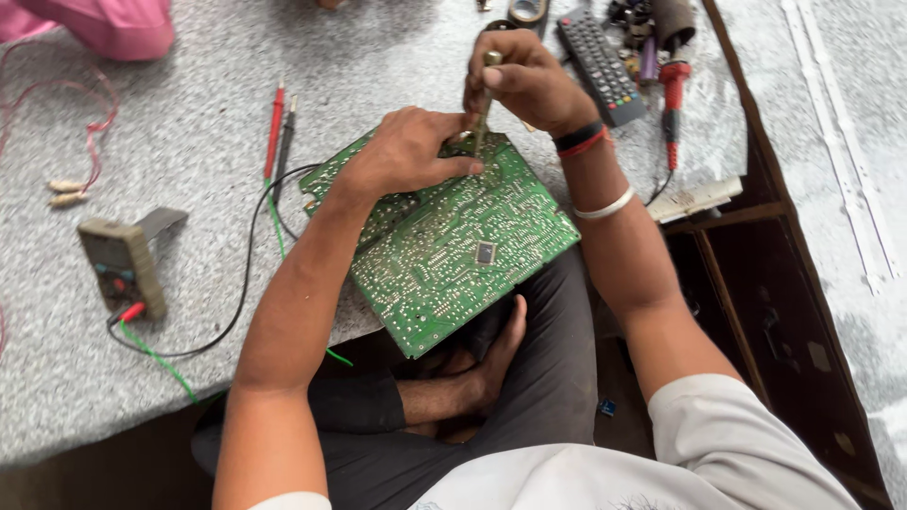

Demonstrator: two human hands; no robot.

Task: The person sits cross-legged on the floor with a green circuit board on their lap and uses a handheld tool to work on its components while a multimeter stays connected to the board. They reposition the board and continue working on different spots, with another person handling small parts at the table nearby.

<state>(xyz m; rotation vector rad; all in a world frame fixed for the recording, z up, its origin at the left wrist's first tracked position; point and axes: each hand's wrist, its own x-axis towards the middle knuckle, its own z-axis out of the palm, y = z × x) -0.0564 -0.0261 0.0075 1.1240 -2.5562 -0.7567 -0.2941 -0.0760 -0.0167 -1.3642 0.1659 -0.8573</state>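
A green circuit board [453, 250] lies solder side up, half on the grey speckled worktop [189, 142] and half over my lap. My left hand [406, 151] presses down on the board's far corner, fingers curled on its surface. My right hand [524, 80] is closed around a slim brass-coloured tool [484, 104], held upright with its tip touching the board just beside my left fingers. A black and red band and a silver bangle sit on my right wrist.
A multimeter [123, 264] with red and black probes [279, 127] and green and black leads lies left of the board. A black remote control [600, 61], a red-handled tool [672, 99] and small parts crowd the far right. A dark wooden frame [765, 255] stands at right.
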